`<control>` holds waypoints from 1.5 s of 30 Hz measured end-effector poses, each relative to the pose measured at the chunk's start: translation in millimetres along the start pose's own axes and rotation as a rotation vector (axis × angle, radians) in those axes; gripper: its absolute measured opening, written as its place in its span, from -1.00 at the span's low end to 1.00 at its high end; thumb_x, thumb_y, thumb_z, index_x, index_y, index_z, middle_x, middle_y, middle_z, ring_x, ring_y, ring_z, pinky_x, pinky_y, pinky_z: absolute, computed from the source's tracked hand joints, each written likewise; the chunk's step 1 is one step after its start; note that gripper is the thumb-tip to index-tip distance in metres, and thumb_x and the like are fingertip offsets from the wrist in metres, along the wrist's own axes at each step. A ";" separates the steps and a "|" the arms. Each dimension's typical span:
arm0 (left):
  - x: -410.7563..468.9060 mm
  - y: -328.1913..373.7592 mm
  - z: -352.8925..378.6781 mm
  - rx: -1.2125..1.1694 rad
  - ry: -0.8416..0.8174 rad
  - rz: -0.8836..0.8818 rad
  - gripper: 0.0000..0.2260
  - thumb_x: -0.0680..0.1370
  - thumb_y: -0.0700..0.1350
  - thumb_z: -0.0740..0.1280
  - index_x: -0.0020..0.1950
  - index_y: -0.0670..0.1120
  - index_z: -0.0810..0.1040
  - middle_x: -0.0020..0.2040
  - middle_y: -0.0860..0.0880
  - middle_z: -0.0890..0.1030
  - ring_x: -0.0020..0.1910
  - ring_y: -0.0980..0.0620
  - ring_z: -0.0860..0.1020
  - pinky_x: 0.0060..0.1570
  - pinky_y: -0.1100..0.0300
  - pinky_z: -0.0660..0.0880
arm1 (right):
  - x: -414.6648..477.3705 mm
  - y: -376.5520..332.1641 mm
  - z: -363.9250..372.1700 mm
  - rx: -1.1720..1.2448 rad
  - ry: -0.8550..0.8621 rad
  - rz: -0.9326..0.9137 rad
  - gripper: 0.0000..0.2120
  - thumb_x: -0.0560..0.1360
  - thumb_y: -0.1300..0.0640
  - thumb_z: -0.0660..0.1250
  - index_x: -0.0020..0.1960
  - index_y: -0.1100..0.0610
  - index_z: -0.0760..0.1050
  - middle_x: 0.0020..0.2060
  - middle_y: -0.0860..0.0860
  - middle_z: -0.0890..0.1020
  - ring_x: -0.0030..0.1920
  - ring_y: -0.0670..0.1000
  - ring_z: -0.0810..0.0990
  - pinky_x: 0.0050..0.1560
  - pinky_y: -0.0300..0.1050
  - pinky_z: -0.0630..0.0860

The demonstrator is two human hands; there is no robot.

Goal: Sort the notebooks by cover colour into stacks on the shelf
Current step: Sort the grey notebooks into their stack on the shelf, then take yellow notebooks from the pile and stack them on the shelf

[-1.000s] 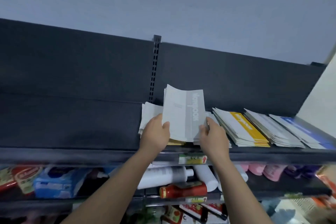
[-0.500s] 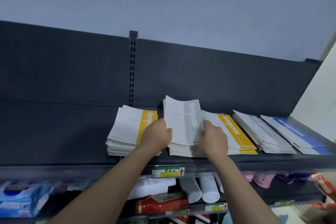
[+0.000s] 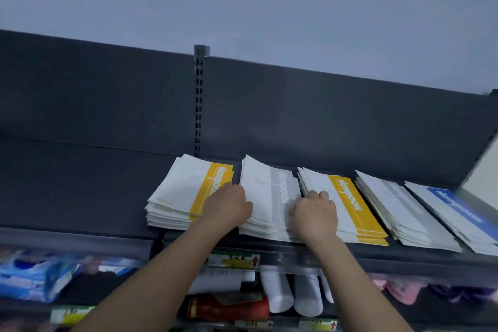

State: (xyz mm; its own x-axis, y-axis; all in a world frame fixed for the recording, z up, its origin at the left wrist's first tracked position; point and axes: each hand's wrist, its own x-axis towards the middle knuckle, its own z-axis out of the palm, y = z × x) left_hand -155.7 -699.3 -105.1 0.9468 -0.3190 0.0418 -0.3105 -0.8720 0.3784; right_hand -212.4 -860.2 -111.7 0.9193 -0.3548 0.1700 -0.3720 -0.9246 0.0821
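Five notebook stacks lie side by side on the dark top shelf [image 3: 80, 213]. From left: a yellow-banded stack [image 3: 186, 194], a grey-banded stack [image 3: 266, 197], a second yellow-banded stack [image 3: 347, 205], another grey stack [image 3: 398, 213], and a blue-banded stack [image 3: 455, 210] at the far right. My left hand [image 3: 229, 207] grips the left edge of the middle grey-banded stack. My right hand [image 3: 315, 215] holds that stack's right front corner, fingers curled over it. The stack lies flat on the shelf between both hands.
The shelf's left half is bare dark metal, backed by a dark panel with a slotted upright [image 3: 199, 100]. Below the shelf lip sit white tubes [image 3: 291, 294], a red package [image 3: 229, 307], blue wipe packs [image 3: 35, 277] and pink items [image 3: 398, 291]. A pale wall edge [image 3: 482, 170] closes the right end.
The grey-banded notebooks that both hands held tilted up now lie flat on their stack. The view has shifted, bringing the left yellow-banded stack fully into sight.
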 end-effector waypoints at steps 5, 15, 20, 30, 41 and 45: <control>-5.7 -8.8 -4.6 -0.019 0.094 -0.030 -0.68 0.59 0.12 0.19 -0.18 -0.10 0.41 0.01 -0.06 0.49 -0.06 -0.06 0.48 -0.17 0.14 0.37 | 1.7 -2.6 -4.7 0.122 0.049 -0.024 -0.69 0.54 0.06 0.10 0.19 0.09 0.50 0.18 0.08 0.51 0.19 0.13 0.37 0.12 -0.04 0.32; -43.0 -80.6 -59.3 0.444 0.400 -0.086 -0.68 0.60 0.05 0.18 0.27 -0.10 0.39 0.22 -0.06 0.44 0.23 -0.08 0.40 0.09 0.06 0.37 | 5.8 -81.5 -28.5 0.431 0.192 -0.356 -0.59 0.60 0.00 0.18 0.42 0.10 0.32 0.30 0.05 0.44 0.30 0.09 0.37 0.27 -0.02 0.33; -73.5 -135.9 -87.5 0.528 0.467 -0.187 -0.62 0.55 0.05 0.25 0.30 -0.08 0.33 0.31 -0.03 0.40 0.35 -0.04 0.33 0.20 0.07 0.35 | -4.9 -145.1 -44.3 0.404 0.166 -0.557 -0.49 0.58 -0.02 0.20 0.48 0.10 0.21 0.41 0.06 0.33 0.39 0.11 0.29 0.32 -0.03 0.27; -146.4 -242.9 -140.0 0.614 0.474 -0.405 -0.61 0.55 0.05 0.27 0.31 -0.08 0.34 0.27 -0.03 0.45 0.29 -0.06 0.39 0.14 0.06 0.39 | -51.3 -282.8 -69.7 0.385 0.121 -0.843 -0.41 0.58 -0.02 0.22 0.52 0.13 0.10 0.49 0.11 0.18 0.50 0.12 0.11 0.44 -0.01 0.15; -202.0 -384.1 -196.1 0.632 0.454 -0.517 -0.60 0.53 -0.09 0.23 0.37 -0.10 0.31 0.28 -0.04 0.44 0.28 -0.07 0.38 0.16 0.07 0.38 | -94.5 -439.1 -87.1 0.391 0.084 -0.938 -0.38 0.58 -0.03 0.23 0.53 0.12 0.08 0.51 0.11 0.16 0.52 0.11 0.07 0.48 -0.01 0.09; -211.7 -430.0 -211.9 0.612 0.442 -0.529 -0.61 0.54 -0.10 0.22 0.36 -0.10 0.31 0.28 -0.05 0.44 0.28 -0.08 0.38 0.19 0.07 0.39 | -104.3 -487.8 -91.0 0.377 0.079 -0.942 -0.38 0.58 -0.04 0.23 0.53 0.12 0.07 0.51 0.11 0.16 0.52 0.11 0.08 0.47 0.00 0.10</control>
State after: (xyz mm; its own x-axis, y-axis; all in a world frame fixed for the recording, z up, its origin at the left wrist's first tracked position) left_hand -204.7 -178.2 -80.8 0.8850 0.2385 0.3999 0.3012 -0.9482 -0.1010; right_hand -138.5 -359.6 -80.2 0.8017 0.5375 0.2616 0.5758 -0.8118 -0.0967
